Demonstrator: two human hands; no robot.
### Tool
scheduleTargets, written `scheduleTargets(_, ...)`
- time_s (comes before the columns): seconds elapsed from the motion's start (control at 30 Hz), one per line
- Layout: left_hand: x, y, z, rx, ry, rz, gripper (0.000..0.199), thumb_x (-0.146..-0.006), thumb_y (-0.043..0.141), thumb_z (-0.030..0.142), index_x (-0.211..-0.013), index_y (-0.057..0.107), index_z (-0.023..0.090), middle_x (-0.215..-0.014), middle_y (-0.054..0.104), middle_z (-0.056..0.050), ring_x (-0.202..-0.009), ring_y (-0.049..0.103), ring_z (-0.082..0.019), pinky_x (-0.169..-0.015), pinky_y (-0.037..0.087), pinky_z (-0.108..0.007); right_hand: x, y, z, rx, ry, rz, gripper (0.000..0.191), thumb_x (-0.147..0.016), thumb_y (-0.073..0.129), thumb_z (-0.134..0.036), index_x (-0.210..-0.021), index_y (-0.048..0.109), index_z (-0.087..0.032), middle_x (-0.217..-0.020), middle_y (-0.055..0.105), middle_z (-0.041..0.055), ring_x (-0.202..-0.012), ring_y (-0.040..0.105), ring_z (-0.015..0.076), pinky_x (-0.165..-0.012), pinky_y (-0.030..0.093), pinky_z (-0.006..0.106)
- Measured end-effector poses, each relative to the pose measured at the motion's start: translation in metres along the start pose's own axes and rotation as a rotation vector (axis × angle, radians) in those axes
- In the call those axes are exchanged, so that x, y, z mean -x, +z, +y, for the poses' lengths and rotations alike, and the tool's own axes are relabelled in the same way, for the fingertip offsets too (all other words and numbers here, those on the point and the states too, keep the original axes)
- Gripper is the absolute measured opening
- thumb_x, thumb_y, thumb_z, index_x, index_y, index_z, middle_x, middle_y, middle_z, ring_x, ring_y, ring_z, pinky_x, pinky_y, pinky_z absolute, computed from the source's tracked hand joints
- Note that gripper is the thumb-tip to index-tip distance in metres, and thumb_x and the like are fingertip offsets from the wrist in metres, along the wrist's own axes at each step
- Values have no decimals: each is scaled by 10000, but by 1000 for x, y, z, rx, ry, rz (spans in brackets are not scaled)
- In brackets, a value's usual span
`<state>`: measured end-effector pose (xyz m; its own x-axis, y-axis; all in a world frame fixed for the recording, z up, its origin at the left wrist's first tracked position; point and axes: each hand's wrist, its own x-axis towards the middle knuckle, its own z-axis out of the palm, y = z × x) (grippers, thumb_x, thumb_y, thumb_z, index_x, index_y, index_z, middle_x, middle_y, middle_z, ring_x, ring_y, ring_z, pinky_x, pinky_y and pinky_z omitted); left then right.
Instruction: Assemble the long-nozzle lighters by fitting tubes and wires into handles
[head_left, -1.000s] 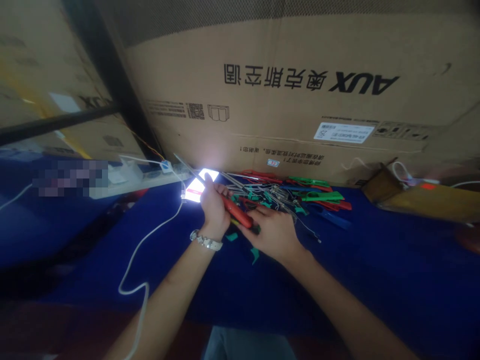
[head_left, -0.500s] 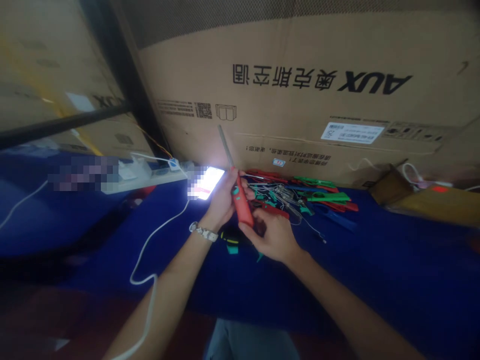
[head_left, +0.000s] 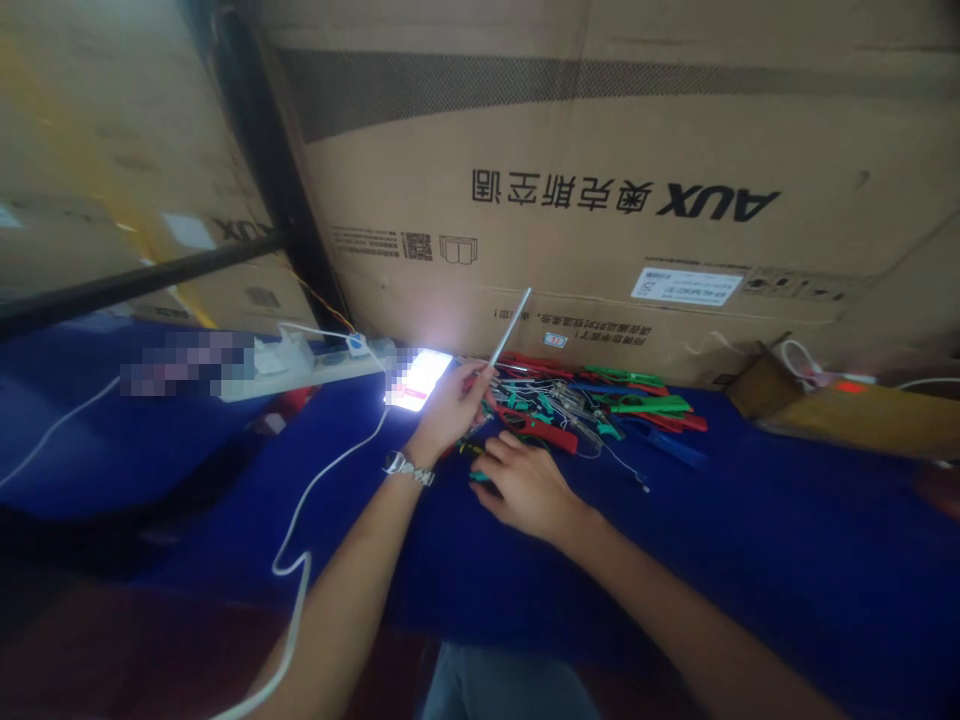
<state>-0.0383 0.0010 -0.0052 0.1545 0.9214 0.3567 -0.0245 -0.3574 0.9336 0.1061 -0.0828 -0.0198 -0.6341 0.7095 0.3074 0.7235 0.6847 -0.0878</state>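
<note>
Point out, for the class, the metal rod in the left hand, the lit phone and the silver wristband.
Metal rod (head_left: pixel 511 328): head view, midway along its shaft.
Lit phone (head_left: pixel 428 376): head view, on its bright screen.
Silver wristband (head_left: pixel 411 468): head view, on its band.

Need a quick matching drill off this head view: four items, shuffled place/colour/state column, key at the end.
Items:
1. phone
2. metal tube
3. watch
4. cardboard box

Place, colour or state:
A. silver-coloured, worn
B. behind the blue table, lettering upside down
C. screen lit brightly
D. projecting up from the left hand

Pairs: 1-C, 2-D, 3-A, 4-B
</note>
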Motion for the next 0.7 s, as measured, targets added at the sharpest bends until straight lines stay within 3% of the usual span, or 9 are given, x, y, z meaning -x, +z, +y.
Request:
scheduleTargets(0.1,1,-2,2,-81,41,-39,196,-883,661,375,-863,701,185,-661,680,-27,-440,548,-124,-438,382,-214,0,0,11,-92,76,88,139,-935,624,-334,-921,678,-206,-936,665,59,-953,596,217,-710,474,305)
scheduleTargets(0.23,1,-4,9,-211,139,-41,91,-837,715,286,-845,725,196,-658,655,-6,-536,542,-135,-532,373,-212,0,-5,36,-400,313,370,186,-924,629,-392,-920,661,-209,-944,667,45,-817,633,167,-713,497,292)
scheduleTargets(0.33,3,-5,11,-354,189,-106,69,-858,691,261,-857,741,214,-628,626,10,-544,487,-134,-545,326,-213,-2,-12,59,-734,520,596,280,-888,641,-481,-891,630,-201,-783,681,14,-614,583,131,-613,485,276)
scheduleTargets(0.43,3,-4,11,-320,149,-163,60,-818,730,243,-767,751,220,-582,608,12,-514,458,-133,-530,305,-218,-1,-17,76,-1120,650,764,392,-775,722,-561,-855,595,-198,-670,663,-24,-456,486,92,-448,407,234)
scheduleTargets(0.57,1,-5,10,-188,103,-169,60,-703,806,207,-689,759,240,-638,689,-20,-596,581,-179,-601,424,-236,4,-24,85,-1401,714,841,429,-650,820,-544,-777,609,-193,-530,485,-89,-420,353,62,-351,278,185)
scheduleTargets(0.7,-1,-11,9,-211,104,-172,98,-672,810,198,-741,792,266,-754,764,-38,-686,661,-221,-677,503,-273,8,-31,88,-1533,709,824,414,-639,825,-539,-772,645,-190,-569,445,-83,-463,340,54,-370,320,170)
